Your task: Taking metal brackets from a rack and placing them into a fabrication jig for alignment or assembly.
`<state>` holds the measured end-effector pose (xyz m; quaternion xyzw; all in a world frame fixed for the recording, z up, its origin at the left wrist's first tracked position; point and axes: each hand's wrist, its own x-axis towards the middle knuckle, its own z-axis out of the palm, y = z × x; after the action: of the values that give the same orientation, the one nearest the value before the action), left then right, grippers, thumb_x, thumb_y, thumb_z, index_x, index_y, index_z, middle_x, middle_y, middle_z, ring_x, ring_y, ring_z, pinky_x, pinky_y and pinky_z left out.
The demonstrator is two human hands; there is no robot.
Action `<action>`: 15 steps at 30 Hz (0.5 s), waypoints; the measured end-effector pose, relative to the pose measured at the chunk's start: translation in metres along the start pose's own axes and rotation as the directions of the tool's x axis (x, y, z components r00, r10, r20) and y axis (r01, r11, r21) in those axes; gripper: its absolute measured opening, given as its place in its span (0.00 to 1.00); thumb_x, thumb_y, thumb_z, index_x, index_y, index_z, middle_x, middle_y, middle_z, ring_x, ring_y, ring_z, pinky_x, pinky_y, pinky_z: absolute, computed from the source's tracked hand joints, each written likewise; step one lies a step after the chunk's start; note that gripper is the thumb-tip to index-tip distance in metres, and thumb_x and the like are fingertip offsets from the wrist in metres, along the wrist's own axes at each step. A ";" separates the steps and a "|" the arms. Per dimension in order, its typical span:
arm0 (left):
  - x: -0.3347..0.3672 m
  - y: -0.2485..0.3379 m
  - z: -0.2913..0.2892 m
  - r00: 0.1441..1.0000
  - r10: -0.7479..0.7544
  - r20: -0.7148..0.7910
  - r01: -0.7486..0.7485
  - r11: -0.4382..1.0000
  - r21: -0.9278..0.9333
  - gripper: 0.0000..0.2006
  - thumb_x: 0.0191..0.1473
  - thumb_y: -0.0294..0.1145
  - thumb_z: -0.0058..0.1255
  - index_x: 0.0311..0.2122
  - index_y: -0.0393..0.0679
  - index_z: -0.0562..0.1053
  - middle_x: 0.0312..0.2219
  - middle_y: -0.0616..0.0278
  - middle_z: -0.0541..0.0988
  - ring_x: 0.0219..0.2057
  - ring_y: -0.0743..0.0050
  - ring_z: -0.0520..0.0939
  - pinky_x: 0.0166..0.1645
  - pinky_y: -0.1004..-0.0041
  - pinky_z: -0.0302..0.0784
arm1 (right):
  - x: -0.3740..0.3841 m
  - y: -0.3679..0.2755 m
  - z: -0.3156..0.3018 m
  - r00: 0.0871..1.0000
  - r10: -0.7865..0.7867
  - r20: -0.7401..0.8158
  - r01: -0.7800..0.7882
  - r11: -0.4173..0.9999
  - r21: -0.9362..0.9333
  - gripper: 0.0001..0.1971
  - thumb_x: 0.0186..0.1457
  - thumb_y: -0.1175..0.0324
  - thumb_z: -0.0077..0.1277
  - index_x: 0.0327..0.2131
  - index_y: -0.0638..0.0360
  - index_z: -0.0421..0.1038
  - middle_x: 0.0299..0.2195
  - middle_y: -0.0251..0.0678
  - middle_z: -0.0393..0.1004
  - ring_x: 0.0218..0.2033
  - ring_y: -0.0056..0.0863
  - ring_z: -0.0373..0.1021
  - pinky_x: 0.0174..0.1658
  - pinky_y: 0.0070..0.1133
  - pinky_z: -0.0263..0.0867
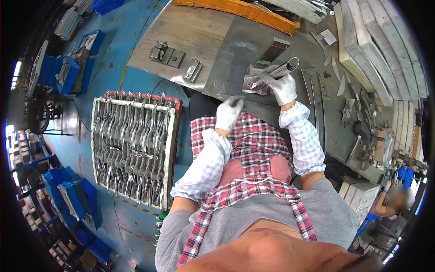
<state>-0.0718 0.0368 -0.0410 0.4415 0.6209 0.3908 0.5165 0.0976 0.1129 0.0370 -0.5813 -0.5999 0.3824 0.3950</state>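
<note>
My right hand (282, 89), in a white glove, grips a shiny curved metal piece (287, 67) with a rounded, hollow-looking end. Its fingers close around the piece over a polished metal block (254, 85) on the worktable; whether piece and block touch I cannot tell. Behind the block rises a flat-sided metal upright (273, 51). My left hand (229, 112), also gloved, is at the table's near edge above my plaid apron (258, 136). Its fingers are bent, with dark, blurred tips, and nothing shows clearly in them.
Left of me stands a rack (96, 149) packed with shiny metal pieces. A clamp-like fixture (166, 55) and a small metal block (193, 70) lie on the worktable (204, 31). Loose blades, a grey glove (347, 111) and stacked pale slabs (367, 50) are to the right. Another person (394, 199) is far right.
</note>
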 end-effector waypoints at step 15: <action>0.053 0.025 0.021 0.922 0.308 -0.236 -0.228 0.922 0.314 0.11 0.41 0.33 0.63 0.29 0.38 0.77 0.21 0.62 0.78 0.23 0.78 0.78 0.32 0.78 0.74 | 0.010 0.079 -0.017 0.912 -0.406 0.050 0.409 0.900 -0.153 0.11 0.44 0.70 0.60 0.35 0.57 0.76 0.37 0.36 0.75 0.38 0.31 0.73 0.40 0.23 0.70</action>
<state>-0.0510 0.0955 -0.0362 0.5319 0.6698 0.4249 0.2964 0.1446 0.1251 -0.0285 -0.4696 -0.7403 0.2466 0.4132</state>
